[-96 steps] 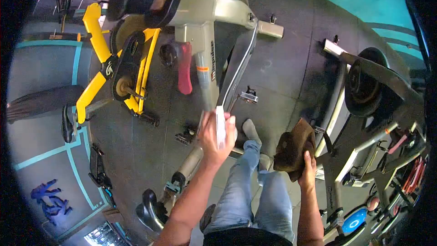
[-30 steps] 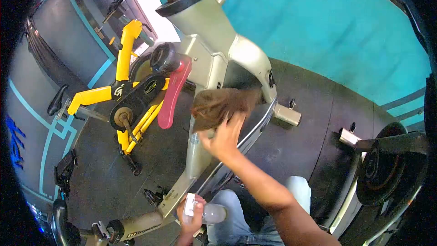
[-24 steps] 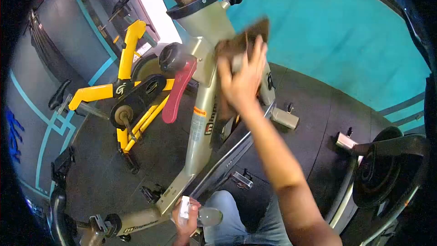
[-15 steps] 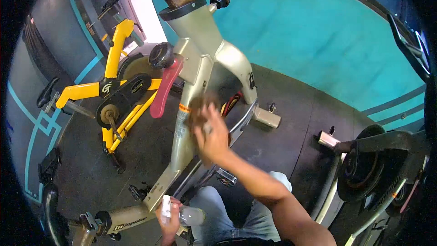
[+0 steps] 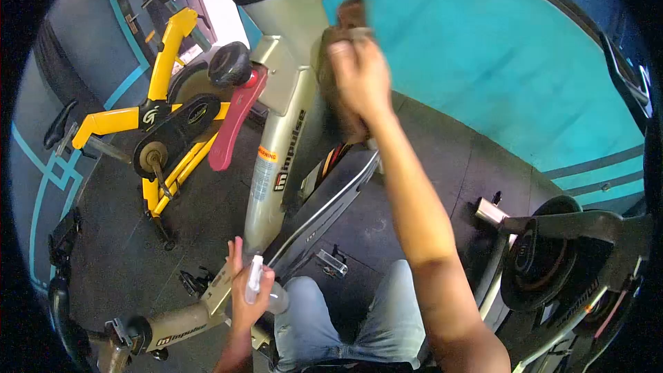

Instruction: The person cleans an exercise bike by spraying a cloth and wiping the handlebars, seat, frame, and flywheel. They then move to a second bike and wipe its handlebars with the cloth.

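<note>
My right hand grips a brown cloth, blurred by motion, against the upper frame of a silver exercise bike. Part of the cloth sticks up past my fingers, and some hangs below along the frame. Down by the lower frame, my left hand is wrapped around a clear spray bottle with a white trigger head. Its upper fingers stretch up beside the lower tube. A red lever and a black knob project from the bike's left side.
A yellow exercise bike stands at the left. Another dark bike is at the right, close to my right arm. Behind the silver bike runs a teal wall. A pedal juts out near my knees.
My right hand has moved up with the cloth from mid-frame to the upper frame, uncovering the lettering on the tube. My left hand, holding the spray bottle, has shifted slightly up.
</note>
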{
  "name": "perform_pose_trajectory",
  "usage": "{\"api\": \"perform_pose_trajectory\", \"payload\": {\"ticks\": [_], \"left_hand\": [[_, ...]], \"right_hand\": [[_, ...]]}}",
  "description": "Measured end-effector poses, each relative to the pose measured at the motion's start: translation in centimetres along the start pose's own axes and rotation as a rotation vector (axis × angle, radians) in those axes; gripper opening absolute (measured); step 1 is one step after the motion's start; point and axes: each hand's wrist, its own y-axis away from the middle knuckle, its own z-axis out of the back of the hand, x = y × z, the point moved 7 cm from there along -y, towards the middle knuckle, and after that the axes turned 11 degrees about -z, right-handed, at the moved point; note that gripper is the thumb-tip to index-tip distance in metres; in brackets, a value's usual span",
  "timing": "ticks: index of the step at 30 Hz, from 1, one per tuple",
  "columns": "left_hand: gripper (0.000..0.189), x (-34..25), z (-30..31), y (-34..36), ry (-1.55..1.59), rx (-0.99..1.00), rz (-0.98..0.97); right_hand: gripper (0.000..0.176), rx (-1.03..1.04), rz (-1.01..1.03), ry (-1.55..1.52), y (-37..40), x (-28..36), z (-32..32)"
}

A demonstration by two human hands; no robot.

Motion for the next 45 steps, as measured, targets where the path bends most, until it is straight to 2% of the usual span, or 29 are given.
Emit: {"api": "perform_pose_trajectory", "payload": {"ticks": [1,3,6,9,11,13,14,15,17,22,24,25,27,28,30,31,33,34,35,36,37,38,39,40,41,43,45], "left_hand": [[0.025,0.3,-0.8,-0.3,-0.065,0.036,-0.003],[0.024,1.7,-2.0,-0.1,0.034,0.026,0.044],[0.023,1.5,-2.6,0.1,-0.145,0.113,0.035],[0.025,2.2,-2.8,0.4,-0.137,0.201,0.121],[0.028,2.9,-2.3,0.3,-0.113,0.156,0.126],[0.026,3.3,-2.1,0.5,-0.024,0.152,0.222],[0.025,3.5,-2.1,1.0,0.007,0.149,0.261],[0.025,3.6,-2.2,1.4,0.038,0.144,0.3],[0.023,4.0,-2.7,1.8,-0.163,0.208,0.118],[0.026,1.6,-2.7,0.6,-0.234,0.052,0.08],[0.027,2.4,-3.0,1.0,-0.23,0.065,0.116],[0.029,2.4,-3.0,0.8,-0.208,0.071,0.142],[0.031,2.3,-3.2,0.5,-0.202,0.084,0.148],[0.034,2.4,-3.1,0.7,-0.199,0.072,0.151],[0.039,2.4,-3.2,0.7,-0.174,0.079,0.147],[0.042,2.4,-3.3,0.7,-0.162,0.083,0.145],[0.046,2.1,-3.0,1.1,-0.211,0.009,0.057],[0.048,1.7,-3.0,1.3,-0.252,-0.028,0.004],[0.048,1.5,-3.9,2.3,-0.26,-0.008,-0.007],[0.048,0.8,-4.0,3.3,-0.162,-0.139,-0.086],[0.048,-0.2,-3.9,4.4,-0.06,-0.266,-0.167],[0.051,-0.4,-4.3,5.7,0.012,-0.245,-0.06],[0.051,-0.6,-4.6,6.4,0.051,-0.196,-0.156],[0.044,-1.2,-4.8,7.3,0.085,-0.217,-0.123],[0.032,-0.5,-5.1,8.6,0.205,-0.296,-0.154],[0.024,0.1,-6.1,9.7,0.217,-0.197,-0.123],[0.02,-1.1,-7.2,9.6,0.163,-0.094,-0.133]], "right_hand": [[0.056,-0.125,0.19,0.191,1.0,1.5,-1.3],[0.063,-0.074,0.13,0.119,1.2,0.4,-2.1],[0.067,-0.062,0.15,0.117,2.5,0.6,-1.5],[0.076,-0.032,0.173,0.147,6.6,0.5,-1.1],[0.08,0.004,0.184,0.104,9.5,-0.2,-1.6],[0.076,0.05,0.214,0.133,6.5,0.2,-1.4],[0.068,0.059,0.166,0.172,4.4,0.3,-1.3],[0.059,0.04,0.071,0.003,2.2,0.0,-1.4],[0.035,0.115,0.018,0.066,-1.2,-0.6,-2.3],[0.035,0.187,-0.072,0.021,-2.0,-1.4,-2.7],[0.032,-0.038,0.182,-0.054,-0.3,-1.2,-1.7],[0.032,-0.054,0.17,-0.069,1.2,-1.9,-1.7],[0.032,-0.253,0.367,-0.074,6.5,-1.9,-0.5],[0.036,-0.22,0.399,-0.193,9.3,-2.5,-1.2],[0.049,-0.002,0.344,-0.32,15.3,-3.5,-2.0],[0.057,0.186,0.256,-0.334,18.1,-4.1,-2.5],[0.058,0.34,0.288,-0.334,22.4,-5.5,-3.2],[0.049,0.367,0.31,-0.277,24.1,-6.3,-3.2],[0.049,0.351,0.293,-0.276,24.6,-6.7,-1.8],[0.042,0.615,-0.179,-0.366,24.4,-9.1,-2.3],[0.036,0.595,-0.405,-0.51,24.1,-9.8,-1.8],[0.033,0.531,-0.629,-0.669,24.0,-10.4,-1.2],[0.032,0.329,-0.579,-0.804,21.6,-9.6,0.8],[0.033,0.136,-0.499,-0.916,19.6,-8.6,2.8],[0.033,0.071,-0.422,-0.968,16.2,-6.9,4.9],[0.039,-0.216,0.039,-0.582,10.0,-2.9,8.0],[0.047,-0.215,0.178,-0.205,5.8,-2.0,4.2]]}}
